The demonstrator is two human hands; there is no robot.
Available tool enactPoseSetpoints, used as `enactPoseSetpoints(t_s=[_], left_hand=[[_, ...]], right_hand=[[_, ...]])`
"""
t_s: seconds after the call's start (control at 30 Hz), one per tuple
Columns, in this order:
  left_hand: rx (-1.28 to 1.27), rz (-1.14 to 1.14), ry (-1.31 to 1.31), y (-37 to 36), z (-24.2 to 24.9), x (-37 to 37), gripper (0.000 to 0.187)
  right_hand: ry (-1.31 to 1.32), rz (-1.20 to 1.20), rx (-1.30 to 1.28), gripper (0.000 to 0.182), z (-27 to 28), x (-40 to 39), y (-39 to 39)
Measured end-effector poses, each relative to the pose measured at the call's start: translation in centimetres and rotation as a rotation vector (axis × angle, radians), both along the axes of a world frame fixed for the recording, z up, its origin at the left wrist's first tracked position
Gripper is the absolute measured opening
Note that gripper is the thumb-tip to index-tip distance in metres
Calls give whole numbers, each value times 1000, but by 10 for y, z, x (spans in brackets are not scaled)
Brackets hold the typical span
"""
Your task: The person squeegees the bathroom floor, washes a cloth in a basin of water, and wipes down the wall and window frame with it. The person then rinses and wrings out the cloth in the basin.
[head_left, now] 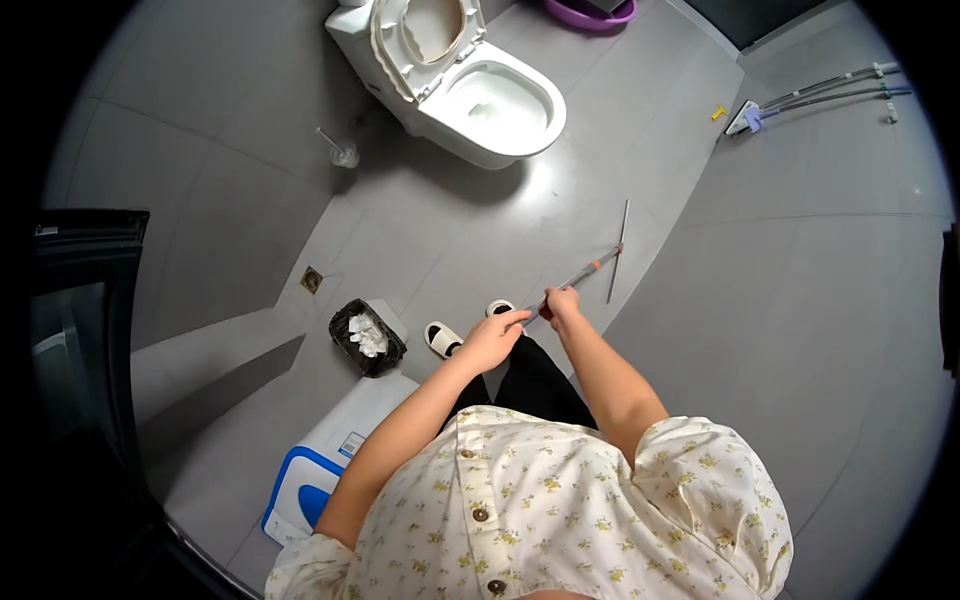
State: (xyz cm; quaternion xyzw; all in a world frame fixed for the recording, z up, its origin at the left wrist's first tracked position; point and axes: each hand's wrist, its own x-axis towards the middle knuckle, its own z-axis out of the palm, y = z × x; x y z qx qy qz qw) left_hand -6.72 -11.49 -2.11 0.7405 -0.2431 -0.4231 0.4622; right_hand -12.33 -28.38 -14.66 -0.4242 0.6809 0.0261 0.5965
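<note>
A long-handled floor squeegee (575, 280) slants out ahead of the person, its thin straight blade (616, 258) down at the gray tiled floor (450, 240), near the foot of the wall (780, 270) on the right. An orange band (597, 264) marks the pole just short of the blade. Both hands have their grip on the pole: the right hand (560, 303) is clamped around it farther forward, while the left hand (494, 340) is closed on the end nearer the body, one finger stretched along it.

Below the hands are white slippers (440, 341) and black trousers (535, 385); a cream flowered shirt (560, 500) fills the foreground. To the left stands a wastebasket (388, 363) lined with a black bag, crumpled white tissue (368, 335) inside, with a white container with a blue-edged lid (290, 490) closer in. A square floor drain (312, 279) lies beyond the wastebasket.

Farther out, a white toilet (450, 138) has its lid raised, and a brush (344, 154) stands to its left. A purple basin (590, 20) sits at the far edge; a flat mop (743, 118) leans at the right wall.
</note>
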Motion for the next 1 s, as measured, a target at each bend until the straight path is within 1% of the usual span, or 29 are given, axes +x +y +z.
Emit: enactPoseSetpoints(t_s=[0.03,0.1,0.13,0.17,0.2,0.23,0.27,0.3,0.33,0.37,0.4,0.43,0.47,0.5,0.57,0.63,0.7,0.73,0.77,0.8,0.83,0.87,0.93,0.97,1.0], left_hand=[[10,6,5,2,1,2,31],[188,33,5,6,3,12,30],[251,75,15,17,13,22,30],[276,111,-22,33,20,31,30],[299,149,-64,52,26,43,30],[349,180,-61,73,40,55,30],[399,211,-57,96,51,64,31],[389,270,-84,123,53,70,31],[380,329,-112,152,56,72,31],[355,391,-128,180,61,74,32],[327,452,-142,205,67,75,32],[287,499,-228,229,72,75,32],[247,546,-314,249,78,75,32],[252,558,-318,264,90,75,32],[463,675,-240,289,119,78,33],[502,708,-297,305,131,80,33],[543,746,-350,312,134,82,33],[565,738,-353,308,134,85,32],[582,725,-357,302,134,88,32],[668,640,-408,292,139,90,32],[660,575,-478,284,139,89,30],[649,508,-546,275,138,88,29],[667,431,-615,256,140,81,27],[674,386,-690,247,145,76,25],[662,380,-699,236,154,73,25]], right_hand=[[-9,16,20,12,2,2,1],[-36,72,36,12,0,16,11],[-46,112,34,14,-8,25,25],[-66,207,95,25,-21,34,38],[-35,228,55,31,-23,49,63],[79,486,-26,40,-101,52,90],[17,423,103,59,-24,76,115],[90,583,-3,77,-50,87,152],[113,670,-9,85,28,107,172],[92,676,90,84,19,120,204],[98,755,-15,86,38,130,233],[59,778,-54,86,42,139,264],[21,773,-34,85,47,151,290],[15,813,21,84,72,161,306],[-52,856,8,81,68,180,355],[-105,922,3,80,65,194,388],[-215,974,9,70,58,214,412],[-225,994,9,70,35,222,425],[-347,940,75,48,-1,231,437],[-464,879,142,29,-25,236,445],[-492,807,235,18,-31,233,440],[-495,815,229,18,-22,225,428],[-651,608,655,14,15,207,391],[-675,588,669,14,40,198,372],[-695,566,690,14,60,186,356]])
